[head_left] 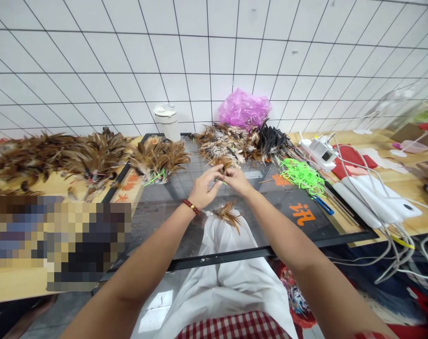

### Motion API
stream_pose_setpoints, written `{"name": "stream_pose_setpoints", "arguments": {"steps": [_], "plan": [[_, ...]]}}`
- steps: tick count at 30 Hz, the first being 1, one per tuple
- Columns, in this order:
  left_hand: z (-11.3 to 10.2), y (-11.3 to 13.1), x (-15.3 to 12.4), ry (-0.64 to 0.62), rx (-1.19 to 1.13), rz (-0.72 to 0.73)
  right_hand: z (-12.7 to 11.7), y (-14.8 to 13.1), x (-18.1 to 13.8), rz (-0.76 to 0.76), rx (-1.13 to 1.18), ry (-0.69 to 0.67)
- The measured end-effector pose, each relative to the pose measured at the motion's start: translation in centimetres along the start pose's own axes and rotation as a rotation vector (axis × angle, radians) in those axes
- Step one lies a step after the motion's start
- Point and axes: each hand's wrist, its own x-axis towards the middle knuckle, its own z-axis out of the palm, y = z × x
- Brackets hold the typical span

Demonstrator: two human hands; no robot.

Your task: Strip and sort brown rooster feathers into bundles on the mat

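My left hand and my right hand meet over the middle of the dark glass panel. Between their fingertips is a small bunch of brown feathers, its tips pointing toward the wall. Both hands are closed around its lower end, which the fingers mostly hide. Nearer to me, just below the hands, another brown feather bunch lies on the glass. Beyond the hands sits a pile of mixed white and brown feathers, with black feathers at its right.
Brown feather bundles and a larger feather heap lie left. A white lidded cup and pink plastic bag stand by the wall. Green cords, a blue cutter, a power strip and loose cables are right.
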Motion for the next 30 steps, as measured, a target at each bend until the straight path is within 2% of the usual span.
{"name": "stream_pose_setpoints", "arguments": {"steps": [2,5,8,11,13,17,19,22,26,28,30], "plan": [[0.1,-0.5,0.1,0.113,0.017,0.001,0.0,0.1,0.0,-0.017,0.008,0.016],[0.3,-1.8,0.4,0.246,-0.029,-0.107,0.0,-0.1,-0.2,-0.027,0.027,0.034],[0.4,-2.9,0.6,0.19,-0.112,-0.265,0.2,-0.2,-0.3,-0.021,0.067,0.039],[0.5,-3.1,0.6,0.096,-0.205,-0.35,0.4,-0.3,-0.2,-0.02,0.092,0.03],[0.6,-2.9,0.7,0.114,-0.239,-0.411,0.5,-0.4,-0.2,-0.019,0.109,0.051],[0.1,-2.9,1.0,0.248,-0.193,-0.525,0.5,-0.8,-0.3,-0.014,0.149,0.111],[-0.9,-3.3,1.4,0.349,-0.097,-0.503,0.5,-0.8,-0.4,0.003,0.155,0.103],[-3.6,-3.9,1.9,0.532,0.083,-0.447,0.4,-0.8,-0.4,0.028,0.172,0.082],[-7.9,-4.0,1.6,0.743,0.29,-0.585,0.4,-0.6,-0.3,0.033,0.193,0.07],[-9.7,-3.9,0.9,0.784,0.455,-0.649,0.4,-0.6,-0.2,0.034,0.203,0.067],[-11.3,-3.8,0.1,0.75,0.595,-0.69,0.4,-0.6,-0.2,0.039,0.21,0.063]]}}
